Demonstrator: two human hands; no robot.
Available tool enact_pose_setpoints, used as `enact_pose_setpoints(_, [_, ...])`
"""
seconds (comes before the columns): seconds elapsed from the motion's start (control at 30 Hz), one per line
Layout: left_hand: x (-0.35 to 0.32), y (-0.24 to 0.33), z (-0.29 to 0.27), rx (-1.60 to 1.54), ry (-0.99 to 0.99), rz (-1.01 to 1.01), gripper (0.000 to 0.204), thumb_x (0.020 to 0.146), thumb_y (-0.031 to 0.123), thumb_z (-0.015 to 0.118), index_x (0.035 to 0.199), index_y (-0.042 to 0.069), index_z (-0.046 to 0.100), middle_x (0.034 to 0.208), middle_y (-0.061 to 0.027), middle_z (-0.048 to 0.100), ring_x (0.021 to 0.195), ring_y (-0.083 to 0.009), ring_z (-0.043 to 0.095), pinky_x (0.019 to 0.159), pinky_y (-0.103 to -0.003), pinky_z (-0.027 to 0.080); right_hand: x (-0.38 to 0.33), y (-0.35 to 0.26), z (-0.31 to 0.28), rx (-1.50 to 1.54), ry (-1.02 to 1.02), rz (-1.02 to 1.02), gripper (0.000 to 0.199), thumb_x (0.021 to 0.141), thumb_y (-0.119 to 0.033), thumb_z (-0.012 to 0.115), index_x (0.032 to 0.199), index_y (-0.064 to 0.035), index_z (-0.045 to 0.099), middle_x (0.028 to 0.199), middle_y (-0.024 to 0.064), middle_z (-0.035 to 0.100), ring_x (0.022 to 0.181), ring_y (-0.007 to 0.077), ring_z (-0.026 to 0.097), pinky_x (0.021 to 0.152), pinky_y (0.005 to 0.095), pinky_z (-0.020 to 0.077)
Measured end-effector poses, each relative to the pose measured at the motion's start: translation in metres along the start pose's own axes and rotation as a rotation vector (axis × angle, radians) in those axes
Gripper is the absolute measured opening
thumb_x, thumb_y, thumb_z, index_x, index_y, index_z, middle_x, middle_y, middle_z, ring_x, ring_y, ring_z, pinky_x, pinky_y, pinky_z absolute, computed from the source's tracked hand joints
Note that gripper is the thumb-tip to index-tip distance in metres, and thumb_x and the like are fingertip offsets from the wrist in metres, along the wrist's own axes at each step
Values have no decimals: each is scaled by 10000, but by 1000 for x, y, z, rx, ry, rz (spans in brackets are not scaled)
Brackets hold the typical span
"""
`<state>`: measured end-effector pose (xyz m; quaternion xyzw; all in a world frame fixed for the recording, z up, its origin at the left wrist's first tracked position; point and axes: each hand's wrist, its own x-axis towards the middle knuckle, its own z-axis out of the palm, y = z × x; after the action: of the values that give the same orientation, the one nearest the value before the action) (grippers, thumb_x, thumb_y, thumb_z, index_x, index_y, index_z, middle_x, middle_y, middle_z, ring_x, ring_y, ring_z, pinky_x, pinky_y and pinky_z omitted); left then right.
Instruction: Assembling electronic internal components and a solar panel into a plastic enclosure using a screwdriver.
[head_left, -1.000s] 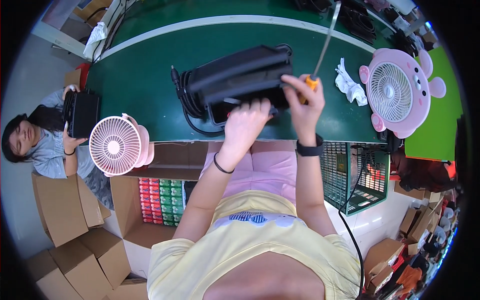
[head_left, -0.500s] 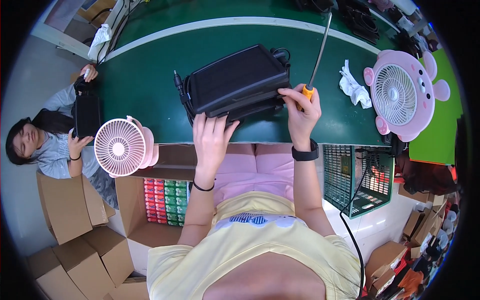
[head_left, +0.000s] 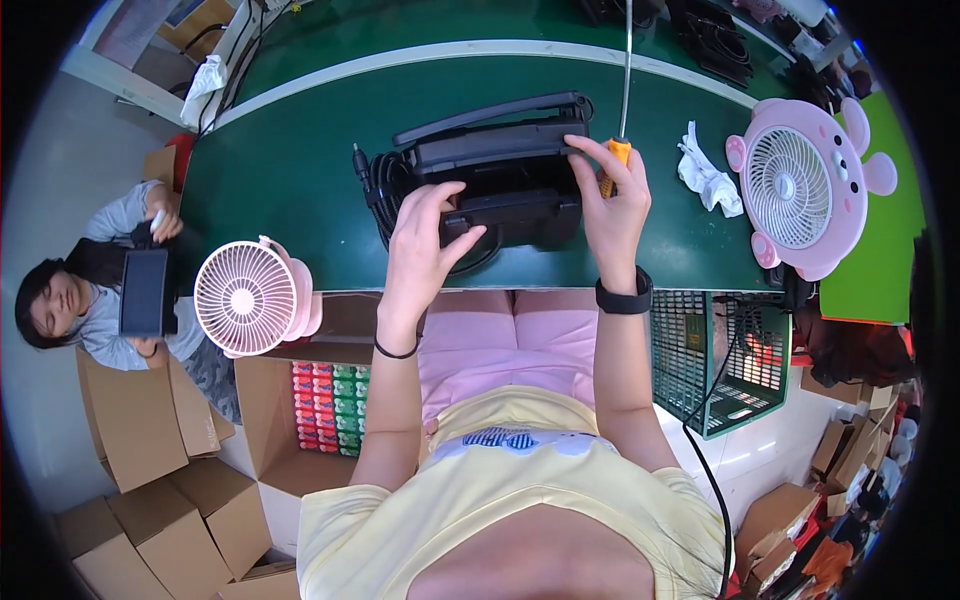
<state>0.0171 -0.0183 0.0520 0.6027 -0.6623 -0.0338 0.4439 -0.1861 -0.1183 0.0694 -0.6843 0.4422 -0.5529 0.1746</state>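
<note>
Seen from your head camera, your left hand lies on the near left side of the black device, fingers curled loosely over its edge and thumb reaching toward the middle; a second ago it was higher up on the casing, half a second ago flat at the near edge, so it has settled into a steadying hold. Your right hand is wrapped around the right end of the device, fingertips pressing on its top edge, while the screwdriver is pinched against the palm, its orange handle by your fingers and its long shaft pointing away from you. Across the three moments the shaft has swung from leaning right to nearly upright, and the device has turned so that its thin top bar now runs along the far side.

The device sits on the green table, close to the near edge and right in front of you, with its black cable coiled at the left end. My judgement is that you have just finished repositioning it and both hands now brace it instead of driving a screw.

A pink fan stands at the near left corner, a larger pink fan lies to the right, and a crumpled white rag rests between it and your right hand. To your left another person sits holding a dark box.
</note>
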Motion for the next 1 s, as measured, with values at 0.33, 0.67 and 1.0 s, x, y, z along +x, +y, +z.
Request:
enact_pose_setpoints(0.33, [-6, -5, 22, 133, 207, 68, 552, 772, 123, 834, 1240, 26, 557, 1223, -180, 578, 1179, -373, 554, 886, -432, 535, -1, 13, 9, 9, -30, -20, 201, 914, -100, 697, 1087, -183, 755, 887, 86, 524, 771, 243, 551, 674, 324, 467])
enact_pose_setpoints(0.67, [-12, 5, 38, -132, 343, -163, 675, 790, 103, 843, 1317, 22, 429, 1363, -171, 366, 1229, -333, 510, 962, -431, 588, -3, 19, 13, 92, -49, 37, 173, 951, -117, 653, 1088, -155, 752, 906, 85, 566, 788, 234, 573, 695, 318, 473])
enact_pose_setpoints(1.0, [9, 9, 10, 100, 160, -225, 530, 713, 147, 878, 1142, 57, 579, 1212, -136, 465, 1032, -308, 602, 799, -391, 619, 9, 18, -2, 38, -132, 36, 173, 939, -128, 672, 1081, -165, 764, 820, 94, 566, 739, 220, 572, 651, 311, 464])
